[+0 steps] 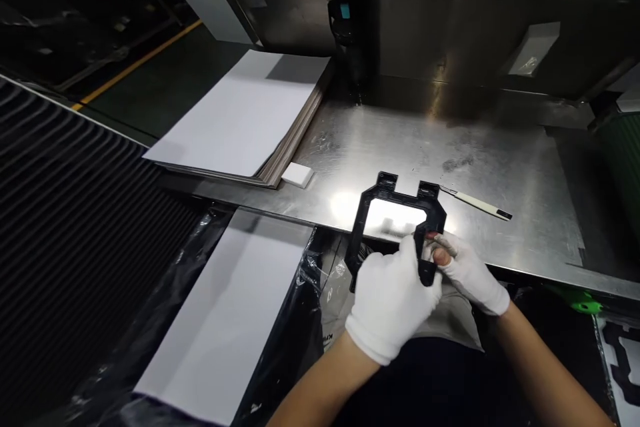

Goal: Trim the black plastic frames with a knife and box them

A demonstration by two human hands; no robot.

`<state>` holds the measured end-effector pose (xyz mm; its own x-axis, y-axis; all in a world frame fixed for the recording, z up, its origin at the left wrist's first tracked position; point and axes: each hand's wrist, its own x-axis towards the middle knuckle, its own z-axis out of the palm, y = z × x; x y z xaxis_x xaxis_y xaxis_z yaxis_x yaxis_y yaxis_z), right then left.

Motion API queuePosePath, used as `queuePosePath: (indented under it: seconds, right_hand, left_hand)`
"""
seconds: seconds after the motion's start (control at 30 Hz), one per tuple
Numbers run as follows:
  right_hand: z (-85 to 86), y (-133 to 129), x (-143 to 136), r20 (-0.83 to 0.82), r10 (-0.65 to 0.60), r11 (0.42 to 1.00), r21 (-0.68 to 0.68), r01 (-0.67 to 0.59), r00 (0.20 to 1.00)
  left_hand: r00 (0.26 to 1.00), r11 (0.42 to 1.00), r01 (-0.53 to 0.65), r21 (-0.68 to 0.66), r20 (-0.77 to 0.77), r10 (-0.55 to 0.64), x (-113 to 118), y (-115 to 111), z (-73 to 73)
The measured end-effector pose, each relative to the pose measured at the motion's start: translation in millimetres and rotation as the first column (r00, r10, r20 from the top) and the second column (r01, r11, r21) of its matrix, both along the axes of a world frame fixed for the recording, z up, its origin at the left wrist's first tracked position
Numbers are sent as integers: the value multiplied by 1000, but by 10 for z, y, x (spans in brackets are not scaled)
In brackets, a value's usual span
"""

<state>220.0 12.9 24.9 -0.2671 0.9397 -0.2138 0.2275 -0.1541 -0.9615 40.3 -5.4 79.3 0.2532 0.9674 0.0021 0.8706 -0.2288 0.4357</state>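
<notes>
A black plastic frame (354,240) with two tabs along its top is held up at the front edge of the metal table. My left hand (393,297), in a white glove, is closed around its lower part. My right hand (467,270) wears a white glove with bare thumb and fingertip showing. Its thumb and finger pinch together at the frame's right side; anything small between them is hidden. Just beyond the frame, a cream-handled knife (477,203) with a thin tip lies on the table.
A stack of white sheets (245,113) rests on the metal table (510,167) at left, beside a small white block (298,175). Another white sheet (225,313) lies lower left over black plastic. A similar black frame (620,363) sits at lower right, near a green object (583,303).
</notes>
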Motion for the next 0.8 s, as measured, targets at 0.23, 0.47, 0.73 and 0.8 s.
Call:
queuePosePath:
  seconds: [0.23,0.47,0.73,0.8]
  right_hand:
    - [-182,-121,-156,-165,-214,963,-200,180,963]
    - [-321,-303,-133,-317,-312,920,-338,200,896]
    - [-282,-315,-91,-309,-250,952,-252,175,917]
    - [-237,-272,-145,-282,-174,967,-229,110,943]
  left_hand:
    - [999,983,-7,-184,-51,-2,65,-112,130]
    - [996,944,74,-321,-14,-83,20,-128,262]
    - [989,953,145,-267,44,-138,46,-251,221]
    - [981,952,190,-239,82,-176,60,-305,241]
